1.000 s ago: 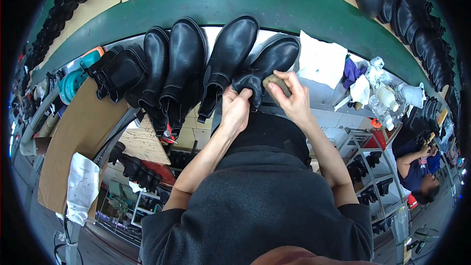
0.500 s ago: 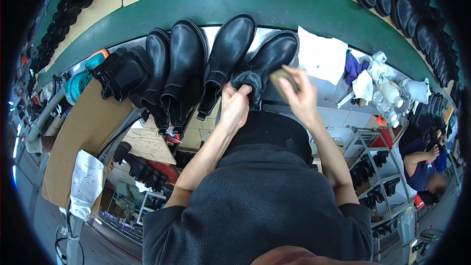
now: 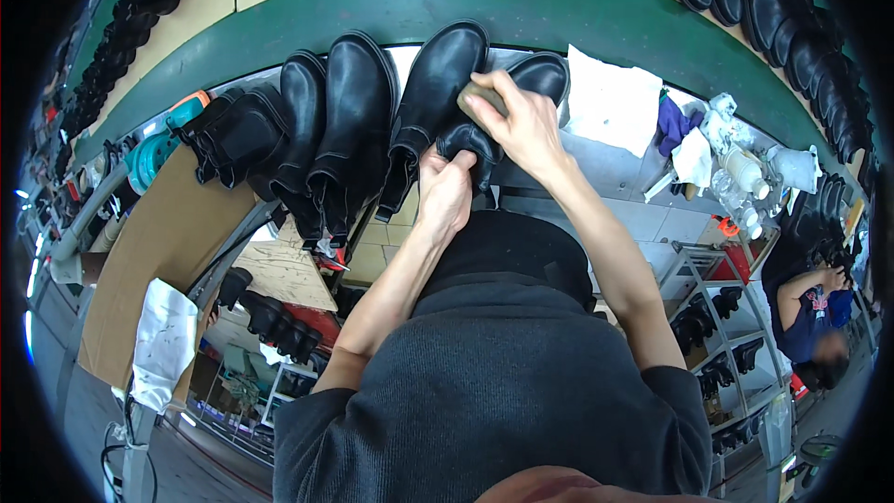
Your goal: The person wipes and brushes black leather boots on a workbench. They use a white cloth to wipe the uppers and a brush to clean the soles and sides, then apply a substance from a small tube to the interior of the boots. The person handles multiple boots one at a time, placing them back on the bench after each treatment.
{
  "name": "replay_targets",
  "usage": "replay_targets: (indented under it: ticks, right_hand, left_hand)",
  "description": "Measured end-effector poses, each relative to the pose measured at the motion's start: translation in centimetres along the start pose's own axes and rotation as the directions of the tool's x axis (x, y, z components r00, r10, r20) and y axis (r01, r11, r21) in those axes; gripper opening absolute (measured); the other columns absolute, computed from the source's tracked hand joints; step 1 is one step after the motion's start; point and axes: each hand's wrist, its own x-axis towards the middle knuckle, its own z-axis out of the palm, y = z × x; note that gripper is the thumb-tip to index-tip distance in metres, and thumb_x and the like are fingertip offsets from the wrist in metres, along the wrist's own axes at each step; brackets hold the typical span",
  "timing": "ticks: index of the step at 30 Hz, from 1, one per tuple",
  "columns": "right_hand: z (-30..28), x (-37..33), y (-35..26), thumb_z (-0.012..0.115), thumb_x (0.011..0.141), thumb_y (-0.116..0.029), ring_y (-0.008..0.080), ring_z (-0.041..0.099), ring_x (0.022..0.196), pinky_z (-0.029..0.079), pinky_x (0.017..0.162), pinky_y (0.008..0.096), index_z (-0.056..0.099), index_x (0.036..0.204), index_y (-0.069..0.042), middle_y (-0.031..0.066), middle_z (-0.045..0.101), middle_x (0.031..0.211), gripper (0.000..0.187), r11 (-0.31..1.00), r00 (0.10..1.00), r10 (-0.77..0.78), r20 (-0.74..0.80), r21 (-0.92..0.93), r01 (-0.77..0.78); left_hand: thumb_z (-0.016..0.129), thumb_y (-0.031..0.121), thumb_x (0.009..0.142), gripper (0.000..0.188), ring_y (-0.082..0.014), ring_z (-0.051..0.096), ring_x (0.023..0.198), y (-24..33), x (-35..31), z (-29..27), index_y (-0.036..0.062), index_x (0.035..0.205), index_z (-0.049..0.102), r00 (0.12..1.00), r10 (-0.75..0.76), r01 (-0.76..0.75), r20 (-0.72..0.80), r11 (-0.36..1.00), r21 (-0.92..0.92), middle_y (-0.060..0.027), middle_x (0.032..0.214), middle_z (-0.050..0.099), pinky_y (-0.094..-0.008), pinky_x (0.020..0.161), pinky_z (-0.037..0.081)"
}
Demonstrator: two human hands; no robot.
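Note:
A black leather boot [image 3: 546,74] lies on the bench with its toe pointing away from me. My left hand [image 3: 445,194] is closed on the boot's upper shaft, thumb on top, close to my body. Over the boot's middle, my right hand [image 3: 521,126] grips a brownish block-like pad [image 3: 483,102], fingers wrapped around it. That hand hides part of the boot; whether the pad touches the leather I cannot tell. Just left stands another black boot [image 3: 447,61], and beyond it a pair of black boots [image 3: 359,93] side by side.
A green conveyor-like band [image 3: 521,9] curves along the far side, bearing more boots. White paper [image 3: 612,102], a purple cloth [image 3: 677,123] and plastic bottles [image 3: 742,172] lie to the right. Cardboard [image 3: 140,270] leans at left. A person [image 3: 803,317] is at far right.
My right hand has swung left and away from me with the pad, from beside the boot to over it. The boot's shaft has folded somewhat; my left hand keeps its grip.

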Motion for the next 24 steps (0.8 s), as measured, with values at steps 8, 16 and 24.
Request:
replay_targets:
  ticks: [8,16,24]
  right_hand:
    - [-5.3,-8.6,1.3,0.065,0.089,-0.02,0.0248,0.071,0.084,0.054,0.071,0.0346,0.057,0.112,-0.007,0.015,0.071,0.09,0.028,0.915,0.936,0.351,0.029,0.202,-0.349]
    - [0.0,2.3,0.4,0.06,0.09,-0.031,0.0357,0.067,0.07,0.052,0.059,0.0444,0.054,0.102,-0.005,0.0152,0.069,0.079,0.03,0.997,0.973,0.072,-0.219,0.015,-0.071]
    - [-3.4,-2.4,1.1,0.068,0.083,-0.034,0.0341,0.069,0.08,0.054,0.069,0.0405,0.058,0.104,-0.009,0.0154,0.07,0.087,0.034,0.984,0.973,0.148,0.175,0.068,-0.162]
  left_hand:
    - [0.047,-0.013,0.077,0.028,-0.0169,0.062,0.093,-0.3,-0.4,-0.2,-0.0019,0.099,0.061,0.998,-0.02,0.024,0.066,0.998,-0.054,-0.0082,0.098,0.065,-0.0314,0.088,0.047]
    - [0.049,-0.01,0.083,0.025,-0.0135,0.061,0.091,0.3,-0.7,-0.1,-0.0006,0.103,0.058,0.994,-0.052,0.054,0.098,0.998,-0.014,-0.0058,0.1,0.064,-0.0295,0.086,0.048]
    - [0.047,-0.012,0.08,0.03,-0.0172,0.06,0.1,-0.6,-0.9,-0.3,-0.0026,0.106,0.058,0.998,-0.026,0.03,0.064,0.998,-0.053,-0.0095,0.105,0.064,-0.0315,0.093,0.045]
